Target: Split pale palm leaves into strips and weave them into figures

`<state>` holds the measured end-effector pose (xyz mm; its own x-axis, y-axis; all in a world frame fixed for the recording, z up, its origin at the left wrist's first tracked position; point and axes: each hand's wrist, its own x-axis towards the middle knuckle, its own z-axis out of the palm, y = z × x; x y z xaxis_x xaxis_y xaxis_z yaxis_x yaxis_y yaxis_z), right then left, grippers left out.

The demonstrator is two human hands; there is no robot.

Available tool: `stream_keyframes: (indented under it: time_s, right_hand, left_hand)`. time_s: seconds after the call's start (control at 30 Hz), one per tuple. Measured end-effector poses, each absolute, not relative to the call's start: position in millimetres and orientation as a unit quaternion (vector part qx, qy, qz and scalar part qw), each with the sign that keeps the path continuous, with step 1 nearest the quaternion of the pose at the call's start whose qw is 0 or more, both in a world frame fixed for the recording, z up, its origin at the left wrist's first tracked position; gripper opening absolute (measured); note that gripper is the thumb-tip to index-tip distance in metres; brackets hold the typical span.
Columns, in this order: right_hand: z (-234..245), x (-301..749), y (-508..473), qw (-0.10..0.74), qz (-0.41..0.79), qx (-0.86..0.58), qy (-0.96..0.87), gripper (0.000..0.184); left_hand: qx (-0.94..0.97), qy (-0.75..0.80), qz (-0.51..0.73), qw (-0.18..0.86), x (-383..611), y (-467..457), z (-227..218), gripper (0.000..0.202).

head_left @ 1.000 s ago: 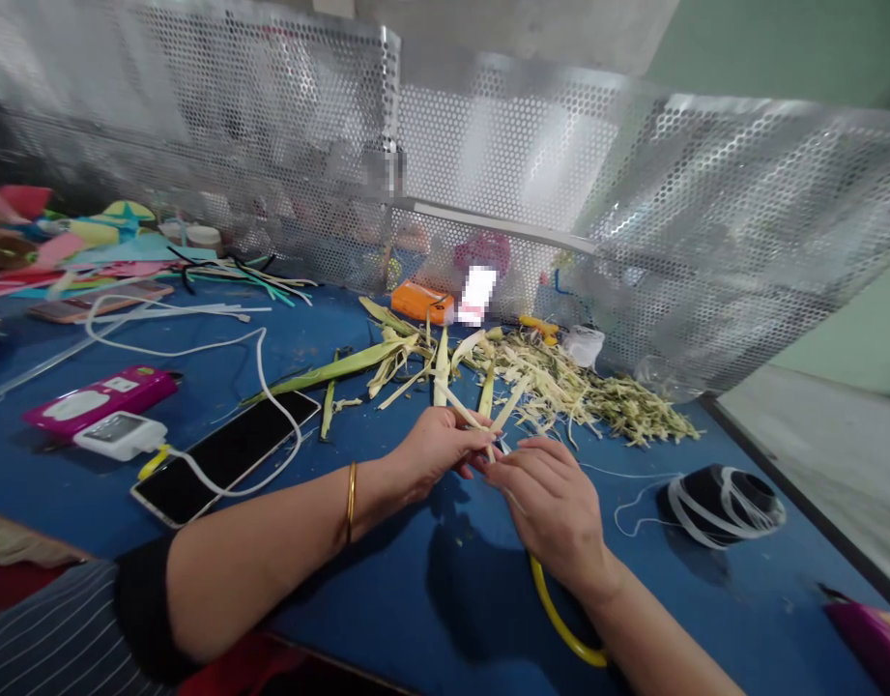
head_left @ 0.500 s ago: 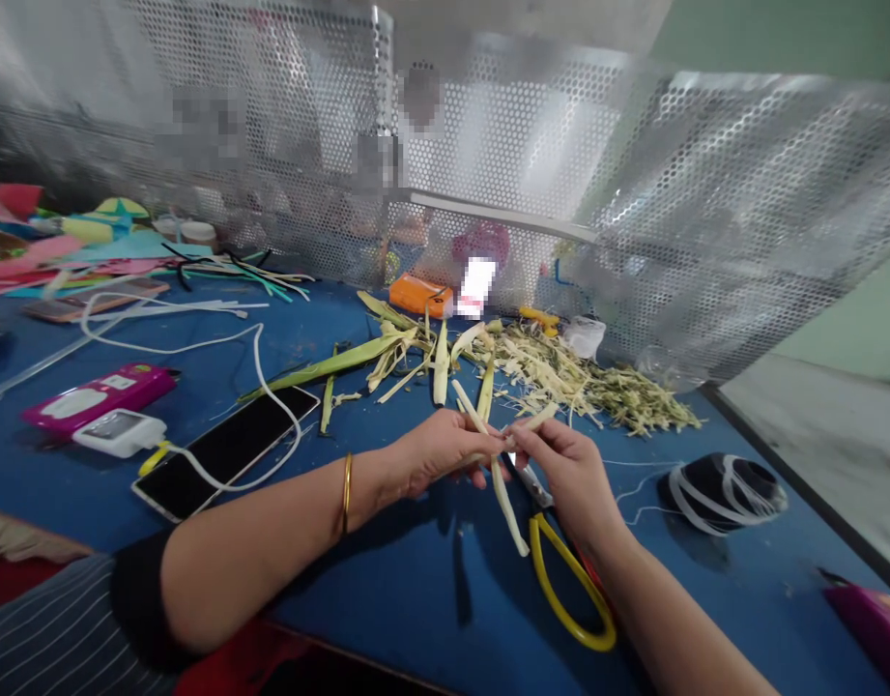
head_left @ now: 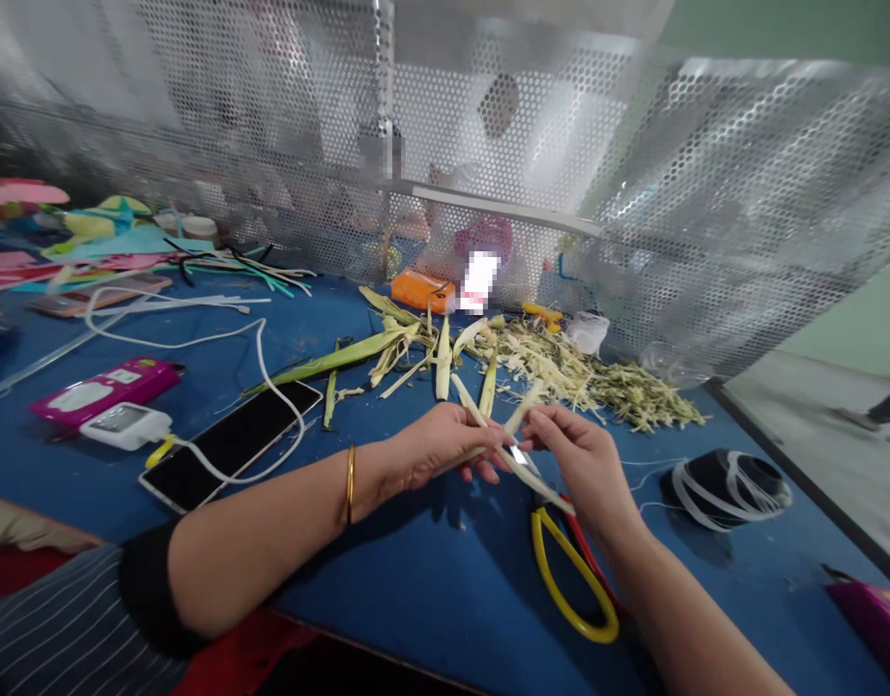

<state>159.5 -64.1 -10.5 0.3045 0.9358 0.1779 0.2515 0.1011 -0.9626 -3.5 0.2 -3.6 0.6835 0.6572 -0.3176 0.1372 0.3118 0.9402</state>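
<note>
Pale, folded husk strips (head_left: 518, 414) cross one another between my hands. My left hand (head_left: 451, 447) pinches them at the crossing with thumb and forefinger. Beside it, the closed fingertips of my right hand (head_left: 576, 454) pinch the strip that slants up to the right. A loose strip end (head_left: 542, 491) slopes down toward my right wrist. Under my hands on the table lie scissors with yellow and red handles (head_left: 576, 580), their blades partly covered by the strips and hand. Beyond my fingers are uncut husk leaves (head_left: 445, 362).
A pile of husk shreds (head_left: 560, 362) lies behind my right hand. At right stands a black spool with white string (head_left: 731, 490). A phone (head_left: 231, 445), a white cable (head_left: 263, 353) and a magenta device (head_left: 107, 391) lie at left. A perforated metal screen (head_left: 488, 145) closes the back.
The loose strip end that hung downward has swung to the right, toward my right wrist. My right hand has shifted slightly right, and the strip by its fingers points more steeply upward.
</note>
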Motion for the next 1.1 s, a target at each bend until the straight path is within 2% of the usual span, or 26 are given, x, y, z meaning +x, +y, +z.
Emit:
stream_keyframes:
  time_s: [0.13, 0.23, 0.33, 0.5, 0.67, 0.77, 0.87, 0.97, 1.1]
  right_hand:
    - [-7, 165, -67, 0.439, 0.293, -0.63, -0.57, 0.044]
    - [-11, 162, -71, 0.326, 0.199, -0.66, -0.647, 0.04]
    - [-14, 156, -74, 0.28, 0.074, -0.639, -0.713, 0.038]
    - [-16, 147, -77, 0.287, -0.05, -0.575, -0.764, 0.036]
    - [-13, 143, -81, 0.267, -0.061, -0.541, -0.795, 0.032]
    - [-5, 148, -85, 0.332, -0.08, -0.547, -0.764, 0.023]
    - [1, 155, -84, 0.396, -0.111, -0.571, -0.71, 0.023]
    - [-2, 158, -79, 0.377, -0.057, -0.584, -0.717, 0.018]
    - [-10, 153, -73, 0.368, 0.055, -0.551, -0.747, 0.012]
  left_hand:
    - [0.504, 0.398, 0.222, 0.734, -3, 4, -1, 0.027]
    - [0.506, 0.396, 0.254, 0.723, -3, 5, 1, 0.019]
    - [0.531, 0.39, 0.269, 0.702, -4, 5, -4, 0.019]
    - [0.537, 0.382, 0.298, 0.691, -1, 5, -12, 0.017]
    - [0.527, 0.406, 0.3, 0.683, -1, 6, -11, 0.016]
    - [0.551, 0.413, 0.291, 0.664, -4, 4, -5, 0.024]
    - [0.607, 0.38, 0.204, 0.668, -6, -3, 5, 0.021]
    - [0.654, 0.332, 0.113, 0.671, -6, -12, 10, 0.01]
    - [0.686, 0.317, 0.073, 0.651, -4, -18, 1, 0.025]
